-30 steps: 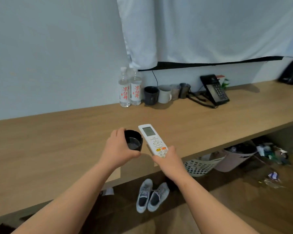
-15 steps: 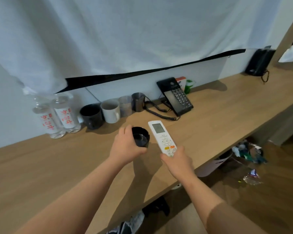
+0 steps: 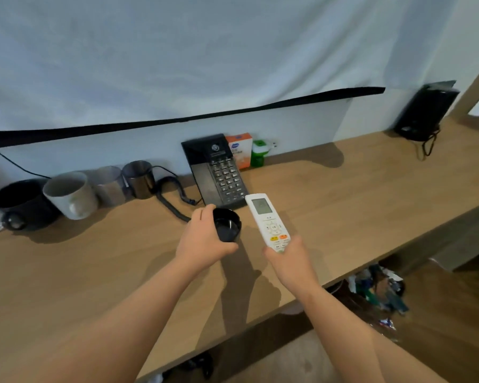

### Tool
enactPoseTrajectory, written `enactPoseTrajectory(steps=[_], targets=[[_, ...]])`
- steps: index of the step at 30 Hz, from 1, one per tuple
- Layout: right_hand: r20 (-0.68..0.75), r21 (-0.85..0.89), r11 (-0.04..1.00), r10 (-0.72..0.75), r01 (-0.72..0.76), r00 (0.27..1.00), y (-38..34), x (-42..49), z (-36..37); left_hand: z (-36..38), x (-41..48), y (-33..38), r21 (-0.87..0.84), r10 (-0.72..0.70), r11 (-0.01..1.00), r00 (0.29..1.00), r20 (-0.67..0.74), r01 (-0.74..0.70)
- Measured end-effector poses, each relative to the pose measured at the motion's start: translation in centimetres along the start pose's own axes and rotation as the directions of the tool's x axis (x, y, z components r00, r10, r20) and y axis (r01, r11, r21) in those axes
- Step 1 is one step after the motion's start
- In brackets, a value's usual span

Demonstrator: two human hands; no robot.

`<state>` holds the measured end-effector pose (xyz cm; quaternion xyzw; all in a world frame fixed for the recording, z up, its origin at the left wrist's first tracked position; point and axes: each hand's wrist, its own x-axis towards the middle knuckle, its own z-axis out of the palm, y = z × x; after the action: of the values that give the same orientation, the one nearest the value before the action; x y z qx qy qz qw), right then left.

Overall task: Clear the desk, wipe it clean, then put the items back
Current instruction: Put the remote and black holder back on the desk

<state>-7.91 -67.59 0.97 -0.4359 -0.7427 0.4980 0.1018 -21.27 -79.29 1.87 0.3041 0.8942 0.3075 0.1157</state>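
My left hand [image 3: 202, 241] grips a small black cup [image 3: 227, 225] above the wooden desk [image 3: 357, 205], just in front of the black desk phone [image 3: 216, 170]. My right hand [image 3: 291, 261] holds the lower end of a white remote control [image 3: 266, 219], its screen end pointing away from me, to the right of the cup. Both items hang a little above the desk surface.
Along the wall stand a black mug [image 3: 20, 203], a white mug [image 3: 71, 194], a clear glass [image 3: 109, 185] and a steel cup [image 3: 138, 178]. An orange-and-white box [image 3: 239, 150] and a green bottle [image 3: 259, 153] stand behind the phone. A black device [image 3: 423, 111] sits far right. Rubbish [image 3: 376, 291] lies under the desk.
The view has swung right and closer to the desk; the water bottles have left the frame. Both hands, still holding the cup and remote, now hover near the phone.
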Motion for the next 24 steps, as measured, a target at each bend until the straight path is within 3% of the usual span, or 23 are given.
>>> enactPoseTrajectory(steps=[13,24], targets=[[-0.016,-0.085,0.993,0.083,-0.084,0.996,0.5,16.6,-7.2,7.5,15.0,7.8,0.051,-0.038,0.998,0.995,0.09,0.034],[0.113,-0.175,0.984,0.051,-0.03,0.992,2.1,29.0,-12.2,13.6,22.9,10.4,0.163,-0.267,0.952,0.963,0.043,0.257]])
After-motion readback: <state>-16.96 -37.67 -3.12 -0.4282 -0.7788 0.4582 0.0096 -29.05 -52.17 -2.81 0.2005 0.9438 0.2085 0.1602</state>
